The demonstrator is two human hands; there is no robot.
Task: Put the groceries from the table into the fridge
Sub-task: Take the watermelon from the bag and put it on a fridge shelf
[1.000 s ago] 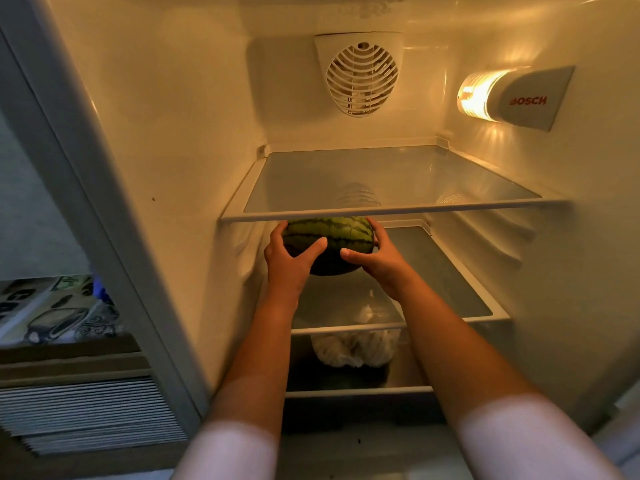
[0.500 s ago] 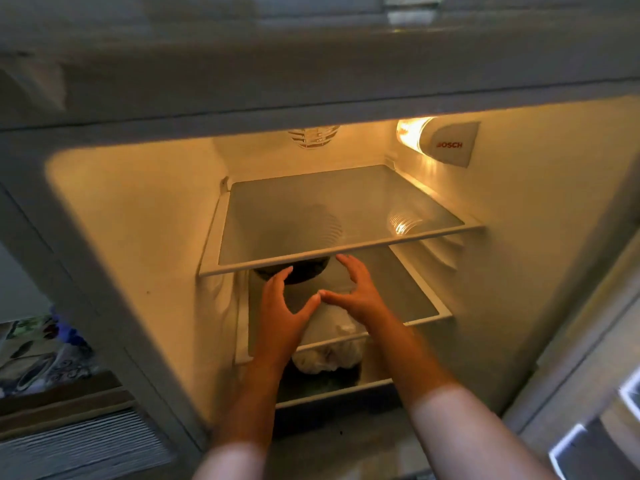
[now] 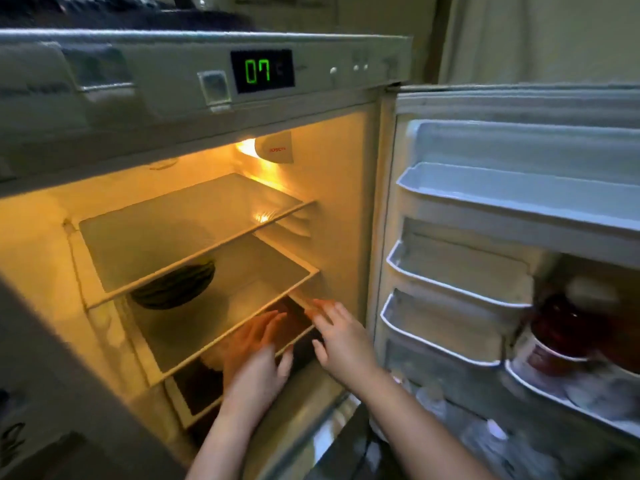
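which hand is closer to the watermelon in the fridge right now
Left. The left hand is open at the shelf's front edge, right of the watermelon; the right hand is farther right.

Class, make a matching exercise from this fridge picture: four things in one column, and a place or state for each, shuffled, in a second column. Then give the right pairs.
Things
1. watermelon
2. temperature display
3. red-capped bottle
4. hands: left hand, right hand

Places or states
A. in a rack of the open door
B. on the middle glass shelf, under the top shelf
C. open, holding nothing, at the shelf's front edge
D. on the panel above the compartment, showing green 07

Pairs: 1-B, 2-D, 3-A, 4-C
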